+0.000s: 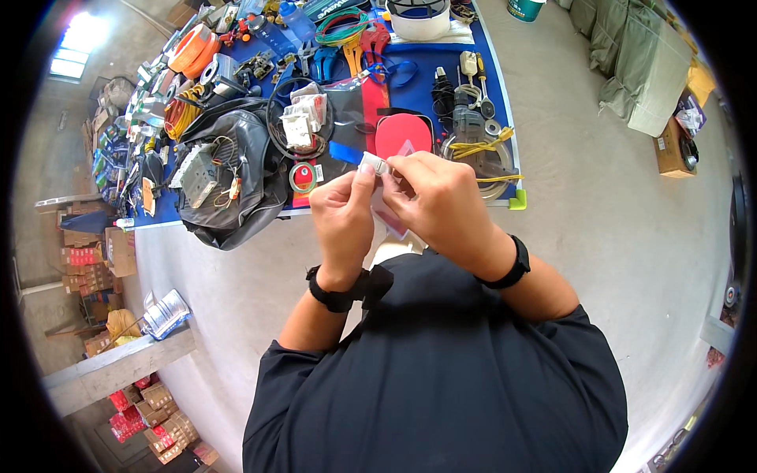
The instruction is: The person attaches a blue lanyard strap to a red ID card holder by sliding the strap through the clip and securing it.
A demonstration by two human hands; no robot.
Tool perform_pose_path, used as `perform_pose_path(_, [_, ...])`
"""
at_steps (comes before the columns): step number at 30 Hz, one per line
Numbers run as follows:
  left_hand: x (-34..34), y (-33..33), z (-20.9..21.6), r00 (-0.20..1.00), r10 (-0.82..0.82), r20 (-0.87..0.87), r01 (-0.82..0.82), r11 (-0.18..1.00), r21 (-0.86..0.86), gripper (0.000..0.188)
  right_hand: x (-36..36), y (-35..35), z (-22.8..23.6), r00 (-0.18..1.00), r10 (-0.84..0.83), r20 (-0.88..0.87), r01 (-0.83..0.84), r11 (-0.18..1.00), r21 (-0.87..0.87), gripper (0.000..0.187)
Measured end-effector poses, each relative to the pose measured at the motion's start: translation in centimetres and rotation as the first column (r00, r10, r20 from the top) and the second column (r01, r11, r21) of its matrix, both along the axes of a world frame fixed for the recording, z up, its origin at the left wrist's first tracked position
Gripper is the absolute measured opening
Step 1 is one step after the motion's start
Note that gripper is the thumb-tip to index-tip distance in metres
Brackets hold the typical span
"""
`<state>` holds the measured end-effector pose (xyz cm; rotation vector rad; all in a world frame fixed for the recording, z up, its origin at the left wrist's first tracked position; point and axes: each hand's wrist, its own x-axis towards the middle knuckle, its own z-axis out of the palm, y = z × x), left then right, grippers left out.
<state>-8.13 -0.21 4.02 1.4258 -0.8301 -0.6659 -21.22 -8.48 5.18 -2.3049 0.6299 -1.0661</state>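
In front of me, at the table's near edge, my left hand (pixel 344 217) and my right hand (pixel 445 193) meet, fingers pinched together. Between their fingertips is a small whitish piece (pixel 374 163), too small to name. A flat blue strip (pixel 344 153) sticks out to the left beside it; I cannot tell whether the two are joined. Below the fingers hangs a clear sheet with pinkish edges (pixel 392 221), partly hidden by my right hand. Just beyond lies a red table-tennis paddle (pixel 403 132). A green-rimmed roll of tape (pixel 302 177) rests left of my left hand.
The blue-topped table (pixel 438 59) is crowded. A black bag (pixel 240 169) with a metal box (pixel 199 175) on it overhangs the near edge. Yellow cable (pixel 489 143) and clear tubing lie at the right corner. Orange rolls (pixel 192 51) stand far left. Boxes (pixel 95 276) fill shelves at left.
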Motion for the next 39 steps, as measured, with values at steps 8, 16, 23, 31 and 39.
perform_pose_path(8, [0.1,-0.7,-1.4,0.991,0.013,-0.133,-0.013,1.000,0.003,0.029,-0.2,-0.5,-2.6,0.987,0.018,-0.159,-0.066,0.951,-0.302,0.013])
perform_pose_path(16, [-0.2,-0.4,-1.9,0.960,0.025,0.278,-0.021,1.000,-0.019,0.026,-0.7,-0.6,-3.0,0.980,0.001,-0.200,-0.083,0.912,-0.401,0.019])
perform_pose_path(23, [0.0,0.2,-1.6,0.877,-0.025,0.480,0.063,0.996,-0.063,0.019,-1.9,-0.6,-3.0,0.991,0.056,-0.118,-0.100,0.906,-0.412,0.028])
perform_pose_path(31, [-1.3,0.8,-0.6,0.884,0.010,0.467,0.020,0.998,-0.058,0.023,-2.7,-0.9,-2.9,0.998,0.052,-0.041,-0.065,0.870,-0.488,0.031])
perform_pose_path(39, [-1.4,0.7,-1.8,0.932,-0.010,0.362,0.041,0.996,-0.077,0.026,-3.1,-1.2,-3.5,0.997,0.076,-0.021,-0.077,0.873,-0.481,0.032])
